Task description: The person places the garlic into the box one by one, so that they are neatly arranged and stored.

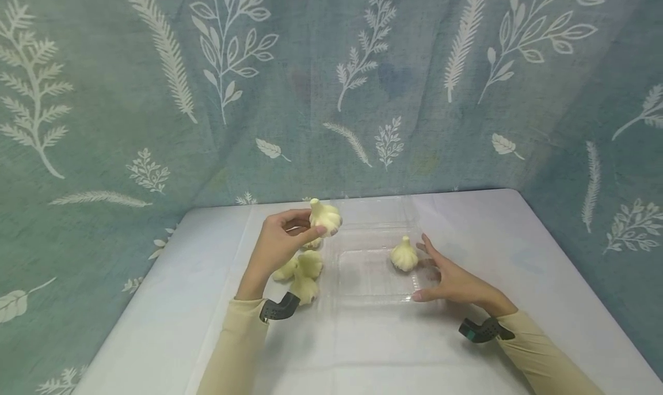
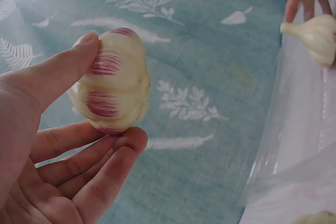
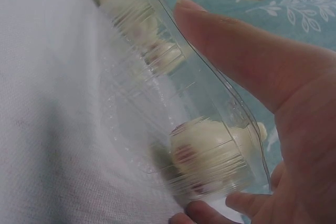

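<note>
My left hand pinches a garlic bulb between thumb and fingertips, held up above the left side of a clear plastic container. In the left wrist view, purple streaks mark the underside of this bulb. At the container's right end, my right hand holds it, thumb at the front corner and fingers spread along the right wall. Another garlic bulb sits inside, near that wall, stem up. Through the plastic it shows in the right wrist view as a pale bulb close to my fingers.
Several more garlic bulbs lie in a group on the white table, left of the container. The container's transparent lid stands open at the back. A green leaf-patterned cloth hangs behind the table.
</note>
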